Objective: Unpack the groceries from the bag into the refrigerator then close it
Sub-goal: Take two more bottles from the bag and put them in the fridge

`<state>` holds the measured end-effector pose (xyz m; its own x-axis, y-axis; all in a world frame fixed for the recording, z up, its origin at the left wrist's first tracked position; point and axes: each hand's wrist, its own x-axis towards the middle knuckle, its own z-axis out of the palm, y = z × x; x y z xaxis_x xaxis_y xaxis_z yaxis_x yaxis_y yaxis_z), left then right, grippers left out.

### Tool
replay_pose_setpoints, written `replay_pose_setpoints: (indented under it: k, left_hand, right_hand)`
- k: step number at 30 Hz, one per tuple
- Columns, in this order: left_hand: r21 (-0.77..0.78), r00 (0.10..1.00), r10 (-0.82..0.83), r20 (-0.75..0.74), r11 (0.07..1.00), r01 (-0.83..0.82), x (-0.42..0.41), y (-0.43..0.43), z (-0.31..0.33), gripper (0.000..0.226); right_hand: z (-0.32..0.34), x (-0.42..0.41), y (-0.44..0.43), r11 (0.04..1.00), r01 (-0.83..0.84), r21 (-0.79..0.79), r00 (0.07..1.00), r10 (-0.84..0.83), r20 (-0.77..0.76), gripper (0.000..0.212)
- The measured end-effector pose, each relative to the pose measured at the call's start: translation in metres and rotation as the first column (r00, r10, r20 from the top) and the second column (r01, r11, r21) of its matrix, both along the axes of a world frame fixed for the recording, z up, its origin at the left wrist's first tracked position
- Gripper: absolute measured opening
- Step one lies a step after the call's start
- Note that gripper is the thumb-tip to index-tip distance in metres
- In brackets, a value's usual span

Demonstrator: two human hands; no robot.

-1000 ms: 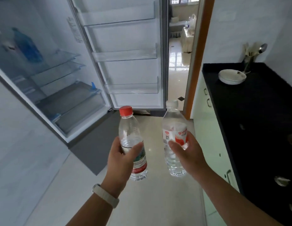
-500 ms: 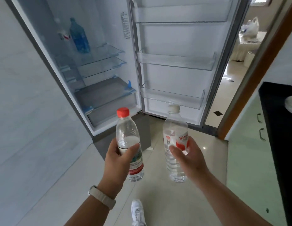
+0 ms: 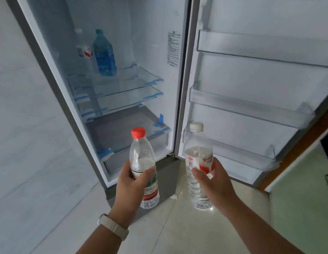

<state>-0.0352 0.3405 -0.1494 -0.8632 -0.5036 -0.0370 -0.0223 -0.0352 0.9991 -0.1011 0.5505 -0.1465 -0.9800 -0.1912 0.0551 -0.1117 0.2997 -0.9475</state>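
The left hand (image 3: 131, 182) is gripping a red-capped bottle (image 3: 143, 166) around its middle, fingers wrapped over the label and thumb pressing the front, so the cap is standing upright above the knuckles. The right hand (image 3: 211, 180) is doing the same with a white-capped bottle (image 3: 197, 162), its fingers clamped on the red-and-white label and the lower half of the bottle hanging below the palm. Both are being held upright and apart, likely so each can be set down standing without a regrip.

The red-capped bottle is looking only partly full (the waterline is sitting just above the left thumb); the white-capped one is showing clear water below the right fingers.

Ahead of both sets of fingertips the refrigerator (image 3: 49, 99) is standing open. On its upper glass shelf (image 3: 133, 77), well beyond the left fingers, a blue bottle (image 3: 104, 54) is standing beside a small red-and-white item too blurred to name. The lowest door bin (image 3: 242, 153) is lying just past the right fingertips and appears empty.
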Motion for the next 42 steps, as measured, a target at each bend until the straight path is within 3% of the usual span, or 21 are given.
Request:
replay_pose_setpoints:
  k: [5,10,18,27,30,36,42]
  left_hand:
    - [-0.015,0.998,0.055,0.0,0.998,-0.055,-0.027,-0.044,-0.002,0.032]
    - [-0.018,0.996,0.092,0.009,0.996,-0.092,-0.043,-0.07,0.007,0.032]
    - [-0.049,0.98,0.199,-0.013,0.979,-0.199,-0.085,-0.106,0.021,0.032]
    - [-0.098,0.924,0.366,-0.109,0.921,-0.377,-0.183,-0.152,0.061,0.033]
    - [-0.098,0.902,0.399,-0.163,0.903,-0.418,-0.219,-0.164,0.081,0.032]
    - [-0.107,0.847,0.461,-0.264,0.859,-0.5,-0.268,-0.191,0.116,0.028]
    - [-0.153,0.829,0.496,-0.259,0.826,-0.543,-0.303,-0.224,0.13,0.036]
  right_hand:
    - [0.0,-0.027,-0.042,0.999,-0.043,0.014,0.999,0.043,-0.009,0.035]
    - [0.013,-0.06,-0.073,0.995,-0.091,0.049,0.995,0.093,-0.046,0.033]
    - [0.016,-0.133,-0.13,0.98,-0.2,-0.023,0.977,0.198,-0.08,0.066]
    - [0.038,-0.243,-0.209,0.905,-0.401,-0.14,0.915,0.388,-0.112,0.062]
    - [0.055,-0.277,-0.23,0.88,-0.425,-0.211,0.903,0.394,-0.172,0.067]
    - [0.095,-0.332,-0.282,0.832,-0.483,-0.273,0.872,0.428,-0.238,0.043]
    - [0.108,-0.363,-0.327,0.839,-0.456,-0.297,0.886,0.397,-0.24,0.047]
